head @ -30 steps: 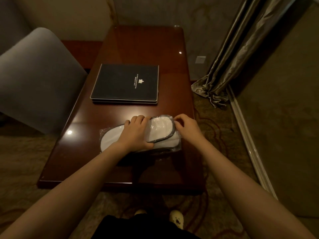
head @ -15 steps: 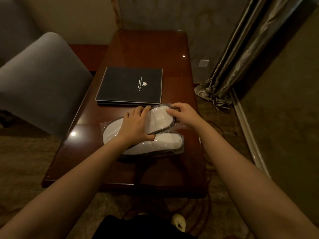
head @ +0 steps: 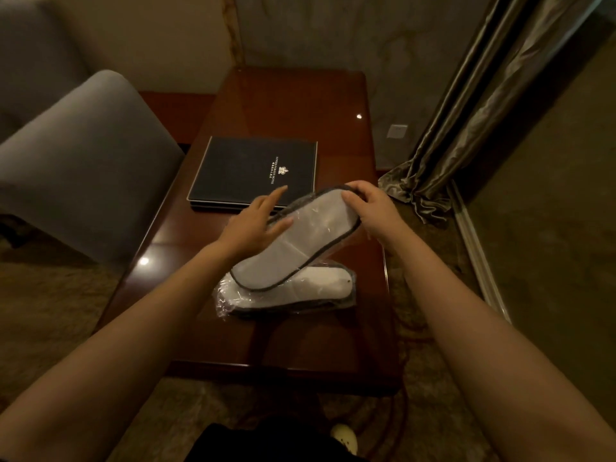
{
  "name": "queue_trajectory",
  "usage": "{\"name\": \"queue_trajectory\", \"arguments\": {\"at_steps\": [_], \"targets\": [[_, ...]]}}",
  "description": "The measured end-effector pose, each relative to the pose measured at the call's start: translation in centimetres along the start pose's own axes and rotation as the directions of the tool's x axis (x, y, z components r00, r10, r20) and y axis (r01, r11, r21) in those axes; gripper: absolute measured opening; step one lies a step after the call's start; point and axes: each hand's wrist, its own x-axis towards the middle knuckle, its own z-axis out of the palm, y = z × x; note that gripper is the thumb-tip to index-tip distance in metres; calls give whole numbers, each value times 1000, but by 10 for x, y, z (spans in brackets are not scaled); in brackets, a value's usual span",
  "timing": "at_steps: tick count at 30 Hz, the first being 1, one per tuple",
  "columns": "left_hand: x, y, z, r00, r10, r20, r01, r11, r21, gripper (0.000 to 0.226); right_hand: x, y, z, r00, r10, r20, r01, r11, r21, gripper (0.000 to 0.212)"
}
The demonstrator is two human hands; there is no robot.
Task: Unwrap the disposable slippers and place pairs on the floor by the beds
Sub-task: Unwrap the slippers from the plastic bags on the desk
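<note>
right around the middle of the frame, the lifted slipper pack (head: 301,240) is tilted up off the table (head: 293,105), long axis running from lower left to upper right. its lower end hangs just over a second wrapped pack (head: 293,293) that lies flat on the table, a bit below centre, long axis left to right.

right hand (head: 371,211) is the one doing the work: fingers curled shut around the upper right tip, thumb on the near face. left hand (head: 255,225) is open and flat, fingers spread, thumb resting on the pack's upper left edge, not really gripping anything. so the pack sits between both hands, and the left is nearer its middle.

wrap looks like it's on both packs, you can see the plastic glinting. my guess is the next bit is finding the open end of the film; can't tell which end that is. dark folder (head: 256,170) sits behind, upper middle, out of the way.
</note>
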Motion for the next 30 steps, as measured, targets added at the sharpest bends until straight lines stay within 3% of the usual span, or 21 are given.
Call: {"name": "queue_trajectory", "arguments": {"at_steps": [2,5,8,12,16,23,26,30], "targets": [[5,3,0,999,35,-18,-34,997,63,55,6,-10,4,999,-21,-28,21,1000,-1,21],[6,9,7,995,24,-94,-38,987,-156,37,13,-22,11,995,4,-102,15,984,180,25],[7,12,11,986,-35,-165,-20,946,-322,31,13,-19,17,993,107,-49,-81,924,373,29],[5,7,17,991,-54,-123,13,948,-317,36,16,-11,24,973,206,-104,-170,945,280,22],[3,0,21,990,-86,-108,43,936,-349,35,36,-30,21,971,118,-210,-62,965,255,14],[14,-11,16,974,-205,-100,143,888,-437,37,73,-58,19,918,19,-396,65,978,198,23],[16,-14,20,952,-301,-56,207,768,-606,34,81,-59,19,907,64,-417,56,962,269,30],[22,-11,24,923,-386,-18,226,579,-784,35,73,-35,45,971,169,-167,-144,977,155,34]]}}
